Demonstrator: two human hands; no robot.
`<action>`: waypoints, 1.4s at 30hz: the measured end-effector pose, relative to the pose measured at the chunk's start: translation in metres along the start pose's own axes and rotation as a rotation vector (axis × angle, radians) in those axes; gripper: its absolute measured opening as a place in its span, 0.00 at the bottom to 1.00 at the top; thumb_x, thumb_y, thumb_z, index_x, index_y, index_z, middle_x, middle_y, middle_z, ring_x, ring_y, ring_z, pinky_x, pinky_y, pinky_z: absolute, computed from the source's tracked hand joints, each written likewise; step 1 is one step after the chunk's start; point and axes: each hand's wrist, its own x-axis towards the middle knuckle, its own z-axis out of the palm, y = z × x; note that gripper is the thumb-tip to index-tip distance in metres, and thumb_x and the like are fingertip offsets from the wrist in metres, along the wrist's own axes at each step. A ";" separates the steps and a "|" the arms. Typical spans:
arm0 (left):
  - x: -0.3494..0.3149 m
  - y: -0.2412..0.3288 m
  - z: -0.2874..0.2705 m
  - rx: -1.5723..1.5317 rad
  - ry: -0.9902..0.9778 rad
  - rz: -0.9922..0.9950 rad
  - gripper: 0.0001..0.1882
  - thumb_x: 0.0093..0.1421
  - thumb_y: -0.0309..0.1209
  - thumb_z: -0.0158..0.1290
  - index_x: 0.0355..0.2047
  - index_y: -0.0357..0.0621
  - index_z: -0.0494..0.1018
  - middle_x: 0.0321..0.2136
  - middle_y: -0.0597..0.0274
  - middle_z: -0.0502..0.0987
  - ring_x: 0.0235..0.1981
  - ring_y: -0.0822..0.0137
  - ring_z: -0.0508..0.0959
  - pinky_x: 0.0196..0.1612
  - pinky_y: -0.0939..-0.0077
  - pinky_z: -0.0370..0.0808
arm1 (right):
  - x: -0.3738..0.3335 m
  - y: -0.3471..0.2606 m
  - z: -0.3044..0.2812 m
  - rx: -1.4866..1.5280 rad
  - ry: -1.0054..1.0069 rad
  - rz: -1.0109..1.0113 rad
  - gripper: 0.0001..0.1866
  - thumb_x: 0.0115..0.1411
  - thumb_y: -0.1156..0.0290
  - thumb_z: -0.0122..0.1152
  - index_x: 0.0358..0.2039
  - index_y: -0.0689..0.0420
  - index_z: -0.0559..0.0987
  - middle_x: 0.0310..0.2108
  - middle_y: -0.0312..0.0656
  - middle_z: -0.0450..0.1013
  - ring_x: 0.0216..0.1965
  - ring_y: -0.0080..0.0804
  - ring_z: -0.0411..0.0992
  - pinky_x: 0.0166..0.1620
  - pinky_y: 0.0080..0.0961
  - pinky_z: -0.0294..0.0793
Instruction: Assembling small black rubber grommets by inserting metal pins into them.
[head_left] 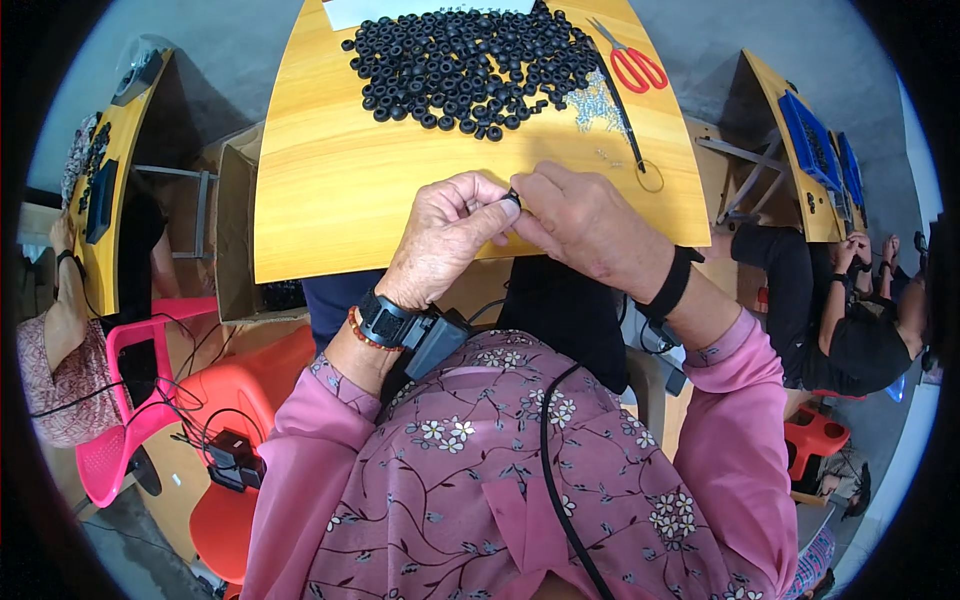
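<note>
Left hand (448, 235) and right hand (585, 225) pinching small black ring (513, 197), ring mostly hidden by fingers

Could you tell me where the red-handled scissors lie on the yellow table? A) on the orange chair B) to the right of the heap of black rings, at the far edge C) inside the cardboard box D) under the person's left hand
B: the red-handled scissors lie on the yellow table, just right of the heap of black rings, far from both hands.
</note>
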 end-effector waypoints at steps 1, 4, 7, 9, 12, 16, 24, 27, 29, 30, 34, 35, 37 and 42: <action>0.000 -0.001 0.000 0.002 0.013 0.004 0.05 0.66 0.26 0.54 0.36 0.36 0.76 0.31 0.61 0.81 0.30 0.75 0.77 0.38 0.79 0.75 | 0.000 0.000 0.001 -0.021 -0.004 -0.007 0.14 0.56 0.73 0.66 0.39 0.60 0.72 0.28 0.47 0.69 0.28 0.48 0.74 0.29 0.39 0.74; -0.001 -0.005 0.001 0.020 0.050 0.015 0.05 0.66 0.26 0.54 0.36 0.36 0.76 0.31 0.61 0.81 0.30 0.75 0.77 0.37 0.79 0.75 | 0.001 0.001 0.001 -0.043 -0.028 -0.024 0.14 0.56 0.72 0.66 0.39 0.60 0.71 0.27 0.47 0.68 0.28 0.49 0.74 0.29 0.39 0.74; -0.001 -0.008 0.005 0.050 0.094 0.031 0.04 0.65 0.25 0.55 0.35 0.36 0.76 0.29 0.64 0.80 0.28 0.77 0.76 0.35 0.81 0.75 | 0.003 -0.001 -0.001 -0.070 -0.062 -0.042 0.08 0.59 0.71 0.58 0.30 0.61 0.70 0.27 0.47 0.70 0.28 0.46 0.76 0.30 0.39 0.76; 0.001 -0.013 0.006 0.053 0.132 0.055 0.03 0.63 0.24 0.57 0.33 0.37 0.77 0.26 0.67 0.79 0.25 0.80 0.75 0.30 0.85 0.73 | 0.003 0.002 -0.001 -0.083 -0.078 -0.078 0.08 0.58 0.71 0.58 0.30 0.62 0.70 0.27 0.47 0.70 0.28 0.46 0.76 0.30 0.39 0.75; 0.000 -0.011 0.003 0.123 0.080 0.020 0.04 0.66 0.23 0.54 0.36 0.35 0.76 0.31 0.64 0.80 0.31 0.76 0.77 0.38 0.79 0.76 | 0.006 0.001 -0.005 -0.123 -0.109 -0.131 0.09 0.57 0.71 0.59 0.31 0.62 0.71 0.28 0.47 0.71 0.27 0.46 0.76 0.29 0.39 0.75; -0.001 -0.009 0.003 0.126 0.055 0.010 0.04 0.66 0.23 0.54 0.36 0.35 0.76 0.30 0.64 0.79 0.31 0.76 0.77 0.38 0.79 0.76 | 0.003 0.000 -0.002 -0.120 -0.149 -0.105 0.11 0.57 0.71 0.63 0.33 0.59 0.69 0.29 0.46 0.68 0.27 0.48 0.73 0.29 0.41 0.73; 0.004 -0.013 0.001 -0.124 0.059 0.058 0.05 0.67 0.28 0.54 0.37 0.38 0.75 0.33 0.62 0.79 0.30 0.75 0.78 0.38 0.77 0.77 | -0.012 -0.004 0.002 0.083 0.030 0.134 0.13 0.60 0.63 0.63 0.35 0.60 0.73 0.30 0.50 0.73 0.31 0.53 0.75 0.34 0.43 0.76; 0.001 -0.011 -0.005 -0.268 0.057 0.018 0.04 0.66 0.28 0.53 0.35 0.40 0.73 0.34 0.59 0.79 0.31 0.72 0.79 0.37 0.75 0.77 | -0.035 0.000 0.006 0.101 0.003 0.216 0.15 0.58 0.66 0.67 0.42 0.59 0.76 0.28 0.47 0.73 0.30 0.46 0.75 0.32 0.37 0.74; 0.003 -0.014 -0.006 -0.333 0.027 0.027 0.04 0.67 0.29 0.50 0.36 0.42 0.71 0.33 0.56 0.78 0.31 0.69 0.79 0.36 0.73 0.77 | -0.047 0.002 0.004 0.095 -0.030 0.276 0.13 0.58 0.68 0.66 0.41 0.60 0.77 0.28 0.48 0.73 0.31 0.47 0.76 0.33 0.37 0.74; 0.003 -0.013 -0.006 -0.374 0.021 0.030 0.04 0.67 0.29 0.49 0.37 0.42 0.70 0.34 0.56 0.78 0.31 0.68 0.79 0.36 0.73 0.77 | -0.051 0.008 0.004 0.099 0.006 0.302 0.12 0.59 0.68 0.64 0.39 0.61 0.77 0.29 0.50 0.73 0.32 0.49 0.76 0.35 0.39 0.75; 0.004 -0.014 -0.007 -0.457 0.036 0.073 0.06 0.70 0.32 0.48 0.39 0.43 0.68 0.34 0.54 0.78 0.29 0.67 0.78 0.33 0.73 0.77 | -0.065 0.052 -0.007 0.059 0.162 0.408 0.08 0.59 0.72 0.59 0.35 0.63 0.78 0.31 0.54 0.75 0.36 0.55 0.75 0.40 0.44 0.75; 0.003 -0.015 -0.007 -0.474 0.036 0.094 0.07 0.70 0.33 0.48 0.38 0.43 0.68 0.34 0.54 0.77 0.29 0.67 0.77 0.33 0.73 0.77 | -0.066 0.063 -0.012 0.037 0.202 0.435 0.07 0.59 0.73 0.59 0.34 0.64 0.78 0.31 0.55 0.75 0.36 0.55 0.75 0.41 0.45 0.75; 0.001 -0.011 -0.003 -0.463 0.060 0.103 0.07 0.70 0.33 0.48 0.38 0.43 0.68 0.33 0.54 0.77 0.28 0.68 0.77 0.32 0.73 0.76 | -0.063 0.075 -0.024 -0.038 0.227 0.466 0.07 0.58 0.74 0.58 0.34 0.64 0.78 0.32 0.56 0.75 0.37 0.57 0.75 0.42 0.46 0.74; -0.003 0.013 -0.009 -0.270 0.225 0.204 0.05 0.70 0.30 0.49 0.39 0.43 0.69 0.32 0.56 0.78 0.27 0.70 0.77 0.31 0.76 0.75 | -0.057 0.086 -0.027 -0.160 0.037 0.513 0.08 0.59 0.72 0.59 0.35 0.64 0.79 0.33 0.52 0.75 0.39 0.53 0.75 0.42 0.42 0.73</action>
